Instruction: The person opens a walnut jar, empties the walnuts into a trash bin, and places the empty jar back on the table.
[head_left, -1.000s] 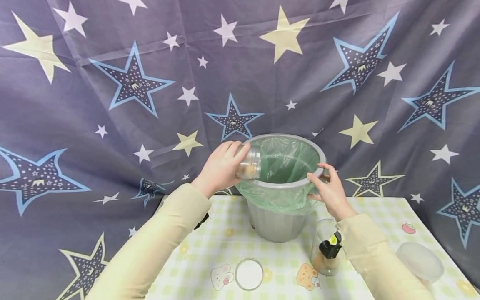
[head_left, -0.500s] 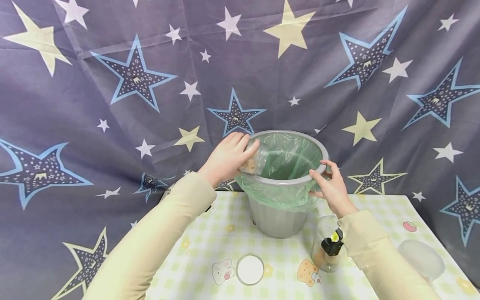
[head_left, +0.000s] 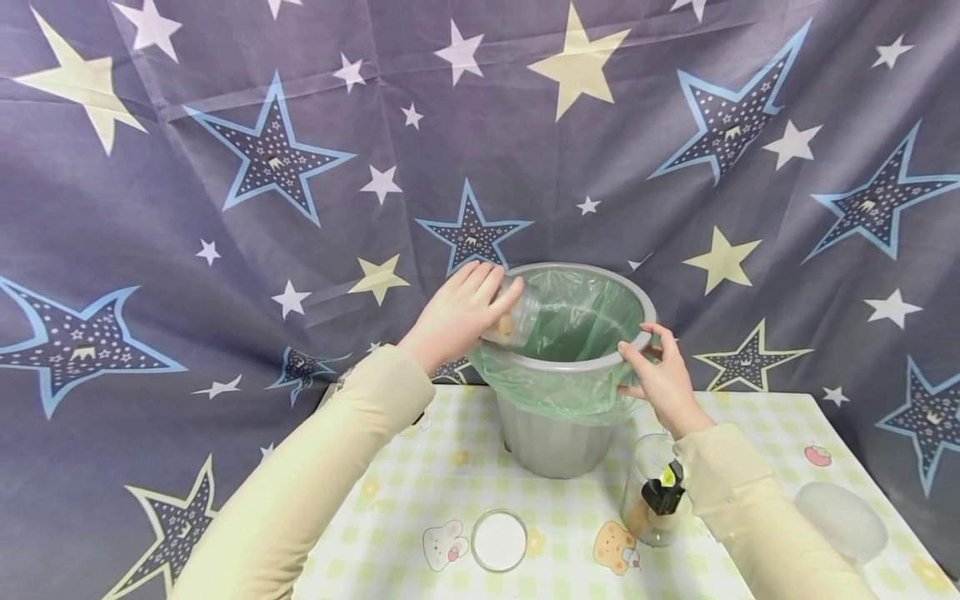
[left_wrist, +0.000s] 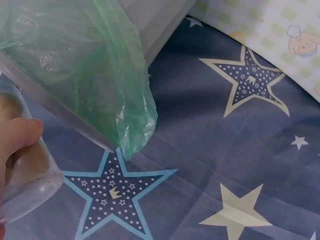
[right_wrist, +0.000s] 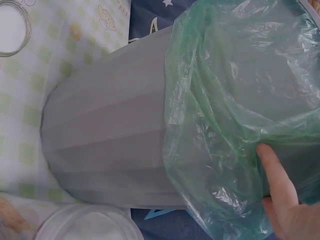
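My left hand grips a clear jar tipped on its side, its mouth turned into the bin's opening. Brownish pieces lie inside that jar in the left wrist view. A grey bin stands on the table, lined with a green plastic bag folded over its rim. At the bin's right side, my right hand holds the rim, thumb and fingers over the bag. The right wrist view shows a finger pressing on the bag.
A second clear jar with brownish contents stands below my right wrist, partly behind a black wrist mount. A round, white-looking lid lies near the front. A translucent oval object sits at the right. A starred curtain hangs behind.
My left hand has moved slightly right and up, tipping the jar further into the bin's mouth. My right hand stays on the rim. The head view has shifted a little.
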